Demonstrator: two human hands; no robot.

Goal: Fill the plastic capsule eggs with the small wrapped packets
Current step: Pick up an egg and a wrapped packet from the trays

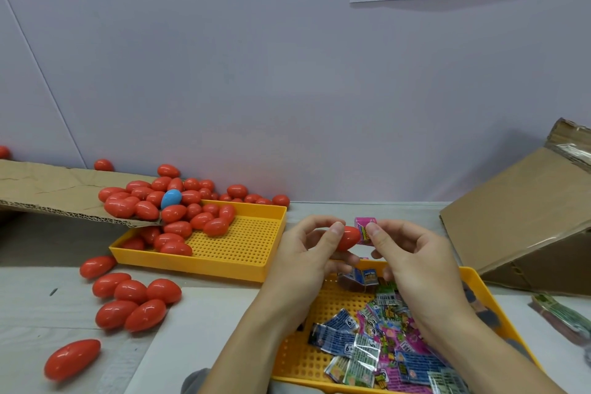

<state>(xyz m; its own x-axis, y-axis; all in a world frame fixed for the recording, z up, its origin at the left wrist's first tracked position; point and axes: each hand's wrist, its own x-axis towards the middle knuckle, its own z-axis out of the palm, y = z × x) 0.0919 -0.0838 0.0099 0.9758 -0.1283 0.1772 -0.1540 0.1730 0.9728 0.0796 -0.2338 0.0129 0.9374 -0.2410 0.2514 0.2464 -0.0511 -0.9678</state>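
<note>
**A:** Where did the person have the egg?

**B:** The red capsule egg was up in the air between both hands, above the near tray's far edge. The left hand had its thumb and fingers curled round the egg's blunt end. The right hand pinched a pink wrapped packet just beside the egg's tip, touching it or nearly so.

**A:** Was the egg open?

**B:** Hard to tell; the fingers covered the seam, so it may have been shut or only partly parted.

**A:** How would such things handle?

**B:** The egg looked like a light, hollow, glossy shell, probably stiff but slippery, so it was best held round the middle, either side of the seam. The packet seemed thin, crinkly and nearly weightless; a fingertip pinch at an edge would do, and it would likely need folding to fit.

**A:** And around them?

**B:** Below the hands lay a yellow tray of loose packets. Farther left, a second yellow tray held a pile of red eggs with one blue egg, spilling from a cardboard flap. More red eggs lay on the table.
</note>
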